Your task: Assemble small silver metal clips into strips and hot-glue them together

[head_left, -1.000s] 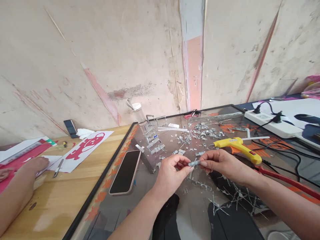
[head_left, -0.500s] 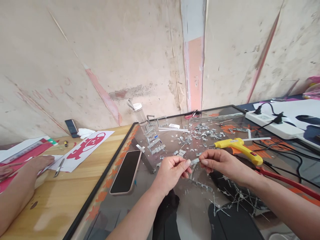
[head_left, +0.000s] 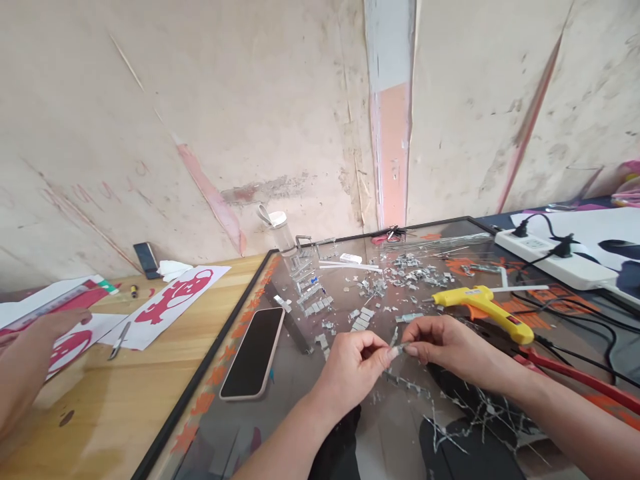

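Left hand (head_left: 357,367): thumb and forefinger pinching one end of a small metal strip (head_left: 398,350). Right hand (head_left: 445,343): fingertips closed on the strip's other end. Strip held just above the glass table (head_left: 295,373), mostly hidden by the fingers.

Around it: cut metal bits (head_left: 415,263) scattered toward the table's back edge; a tangle of wire pieces (head_left: 483,413) near the front edge, beside the right forearm. Yellow glue gun (head_left: 500,312) beyond the right hand; its side label too small to read. Power strip (head_left: 575,270) near the back right corner, no legible mark. Phone (head_left: 253,352) lying by the left edge, screen dark. Bottle (head_left: 283,237) upright at the back left corner.

Wall: faint pink scrawl (head_left: 95,193), looping letters, cannot make out words. Wooden table, left: paper (head_left: 175,300) with a red figure, knife (head_left: 119,340) beside it; another person's hand (head_left: 47,337) at its left edge.
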Demonstrator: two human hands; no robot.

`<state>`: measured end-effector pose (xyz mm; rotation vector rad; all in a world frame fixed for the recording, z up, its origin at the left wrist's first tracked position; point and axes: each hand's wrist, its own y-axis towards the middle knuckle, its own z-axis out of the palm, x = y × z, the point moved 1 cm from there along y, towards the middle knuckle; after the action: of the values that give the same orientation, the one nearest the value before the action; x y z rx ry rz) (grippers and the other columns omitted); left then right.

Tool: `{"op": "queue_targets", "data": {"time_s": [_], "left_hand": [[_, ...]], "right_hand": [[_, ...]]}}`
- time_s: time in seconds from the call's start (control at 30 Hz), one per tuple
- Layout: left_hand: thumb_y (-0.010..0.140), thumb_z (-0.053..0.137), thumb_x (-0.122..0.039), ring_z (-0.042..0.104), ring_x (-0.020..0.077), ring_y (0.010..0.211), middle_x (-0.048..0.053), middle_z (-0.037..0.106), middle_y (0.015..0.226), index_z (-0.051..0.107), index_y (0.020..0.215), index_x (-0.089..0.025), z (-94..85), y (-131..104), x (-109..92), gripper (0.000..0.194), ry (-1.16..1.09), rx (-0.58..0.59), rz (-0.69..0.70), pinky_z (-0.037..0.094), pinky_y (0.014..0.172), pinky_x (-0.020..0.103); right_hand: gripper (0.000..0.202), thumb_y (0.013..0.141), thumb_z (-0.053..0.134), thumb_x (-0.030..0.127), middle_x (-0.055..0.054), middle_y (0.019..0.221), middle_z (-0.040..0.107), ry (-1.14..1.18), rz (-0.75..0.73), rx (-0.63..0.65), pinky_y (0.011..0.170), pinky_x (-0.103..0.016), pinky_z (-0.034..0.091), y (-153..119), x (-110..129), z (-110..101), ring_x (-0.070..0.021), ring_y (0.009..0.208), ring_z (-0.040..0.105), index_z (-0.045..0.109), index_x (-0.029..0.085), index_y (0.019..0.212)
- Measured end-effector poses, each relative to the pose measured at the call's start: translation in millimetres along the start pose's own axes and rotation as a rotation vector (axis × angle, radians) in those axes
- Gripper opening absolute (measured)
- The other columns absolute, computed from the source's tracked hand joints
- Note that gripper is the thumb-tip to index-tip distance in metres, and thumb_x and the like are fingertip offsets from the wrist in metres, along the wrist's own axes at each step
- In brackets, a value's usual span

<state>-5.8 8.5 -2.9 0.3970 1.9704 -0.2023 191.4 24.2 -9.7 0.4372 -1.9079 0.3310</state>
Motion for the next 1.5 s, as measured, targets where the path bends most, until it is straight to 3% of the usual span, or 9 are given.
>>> {"op": "queue_targets", "data": {"time_s": [0.23, 0.37, 0.7, 0.8, 0.97, 1.1, 1.2, 1.33, 1.5], "left_hand": [[0.082, 0.057, -0.029, 0.045, 0.0097, 0.055, 0.000, 0.054, 0.060, 0.065, 0.068, -0.015, -0.4, -1.9, -5.0, 0.022, 0.207, -0.094, 0.178, 0.034, 0.054, 0.022], [0.082, 0.058, -0.028, 0.049, 0.0113, 0.058, 0.000, 0.055, 0.062, 0.063, 0.068, -0.016, -0.2, -2.8, -3.0, 0.019, 0.270, -0.137, 0.204, 0.035, 0.057, 0.023], [0.080, 0.061, -0.026, 0.053, 0.0136, 0.063, 0.003, 0.059, 0.070, 0.060, 0.069, -0.017, 6.0, -2.5, 1.6, 0.014, 0.352, -0.214, 0.196, 0.037, 0.057, 0.024], [0.083, 0.058, -0.032, 0.055, 0.0150, 0.063, 0.005, 0.059, 0.069, 0.062, 0.070, -0.016, 6.9, -7.8, -5.6, 0.021, 0.419, -0.193, 0.319, 0.038, 0.058, 0.025], [0.087, 0.052, -0.038, 0.055, 0.0151, 0.061, 0.007, 0.062, 0.067, 0.065, 0.069, -0.017, 12.2, -15.0, -15.0, 0.031, 0.513, -0.025, 0.466, 0.040, 0.057, 0.026], [0.089, 0.049, -0.038, 0.058, 0.0166, 0.066, 0.007, 0.065, 0.075, 0.069, 0.083, -0.018, -3.1, -7.8, -13.9, 0.029, 0.536, -0.023, 0.395, 0.043, 0.061, 0.026], [0.089, 0.048, -0.026, 0.061, 0.0189, 0.080, 0.007, 0.067, 0.091, 0.067, 0.100, -0.021, -36.8, -1.2, -10.3, 0.023, 0.563, -0.078, 0.268, 0.045, 0.073, 0.029], [0.077, 0.045, -0.002, 0.059, 0.0197, 0.087, 0.006, 0.063, 0.099, 0.070, 0.095, -0.022, -75.5, -4.8, -2.4, 0.037, 0.730, -0.046, 0.038, 0.045, 0.078, 0.031], [0.066, 0.053, 0.004, 0.053, 0.0225, 0.094, 0.006, 0.058, 0.098, 0.072, 0.088, -0.023, -74.1, -12.0, 8.6, 0.040, 0.857, 0.058, -0.046, 0.044, 0.079, 0.032]], "right_hand": [[0.026, 0.080, 0.058, 0.042, 0.002, 0.062, 0.051, -0.082, 0.008, 0.013, 0.054, -0.022, 0.033, -1.4, 3.2, -4.1, -0.0106, 0.058, 0.041, 0.064, 0.016, 0.076], [0.029, 0.080, 0.058, 0.046, 0.001, 0.064, 0.053, -0.062, 0.050, 0.015, 0.054, -0.023, 0.035, -1.4, 0.6, -10.4, -0.0116, 0.059, 0.044, 0.061, 0.017, 0.075], [0.044, 0.070, 0.065, 0.062, -0.007, 0.077, 0.064, 0.092, 0.145, -0.208, 0.069, -0.032, 0.048, 1.0, -10.6, -29.6, -0.0226, 0.074, 0.058, 0.062, 0.019, 0.078], [0.042, 0.070, 0.065, 0.060, -0.007, 0.077, 0.064, 0.067, 0.158, -0.218, 0.068, -0.032, 0.048, 1.2, -17.3, -30.4, -0.0234, 0.075, 0.058, 0.063, 0.019, 0.080], [0.042, 0.065, 0.069, 0.060, -0.005, 0.075, 0.062, 0.073, 0.153, -0.258, 0.064, -0.030, 0.048, 0.6, -16.7, -29.1, -0.0218, 0.072, 0.056, 0.062, 0.022, 0.079], [0.044, 0.065, 0.067, 0.063, -0.004, 0.074, 0.061, 0.052, 0.149, -0.308, 0.060, -0.028, 0.047, -0.8, -12.2, -29.7, -0.0208, 0.070, 0.054, 0.061, 0.022, 0.080], [0.042, 0.067, 0.064, 0.061, -0.004, 0.076, 0.061, 0.019, 0.160, -0.330, 0.058, -0.027, 0.045, -2.4, -10.6, -30.7, -0.0201, 0.070, 0.053, 0.061, 0.023, 0.083], [0.041, 0.066, 0.065, 0.060, -0.003, 0.075, 0.061, 0.014, 0.152, -0.336, 0.054, -0.026, 0.043, -3.1, -7.3, -30.7, -0.0187, 0.067, 0.052, 0.062, 0.023, 0.083], [0.044, 0.067, 0.065, 0.061, -0.004, 0.072, 0.061, 0.037, 0.093, -0.327, 0.054, -0.026, 0.042, -1.7, -5.7, -30.0, -0.0169, 0.064, 0.050, 0.062, 0.021, 0.084]]}}
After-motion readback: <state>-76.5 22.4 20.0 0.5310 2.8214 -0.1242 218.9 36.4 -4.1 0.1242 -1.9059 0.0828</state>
